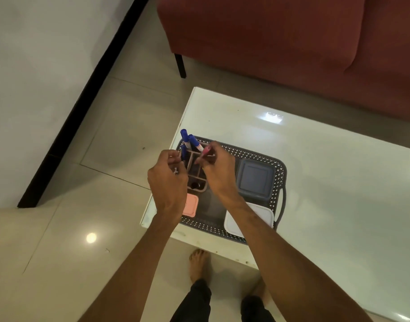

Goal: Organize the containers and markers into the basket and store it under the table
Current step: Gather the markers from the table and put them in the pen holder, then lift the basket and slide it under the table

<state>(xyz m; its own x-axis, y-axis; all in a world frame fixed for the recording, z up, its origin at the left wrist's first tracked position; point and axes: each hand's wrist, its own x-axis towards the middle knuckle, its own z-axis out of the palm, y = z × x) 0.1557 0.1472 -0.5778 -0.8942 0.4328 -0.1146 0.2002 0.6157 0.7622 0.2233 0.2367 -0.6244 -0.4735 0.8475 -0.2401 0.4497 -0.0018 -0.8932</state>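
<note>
On the near left corner of the white glossy table (315, 159), the dark perforated basket (279, 180) sits flat, one loop handle facing right.

Contents of the basket: a pinkish-brown divided organizer (194, 169) stands in the far left part. Blue-capped markers (187, 139) stand upright in its far compartments, caps above the rim. A grey-blue lidded square container (255, 178) sits in the far right part. A white lidded container (264, 216) lies nearer you, partly under your right forearm. A pink lidded container (191, 205) lies at the near left, partly hidden by your left wrist.

Your right hand (216, 168) is over the organizer; its fingers (205, 156) are pinched on a pink-capped marker (206, 151), held tilted above the organizer's compartments. The tip end is hidden, so you cannot tell whether it is already inside a slot.

Your left hand (168, 182) is at the organizer's left side, fingers curled against its left wall; whether they are clamped on it you cannot tell.

Background: a red sofa (280, 38) beyond the table, beige floor tiles (106, 135) at left. Your bare feet stand at the near table edge.
</note>
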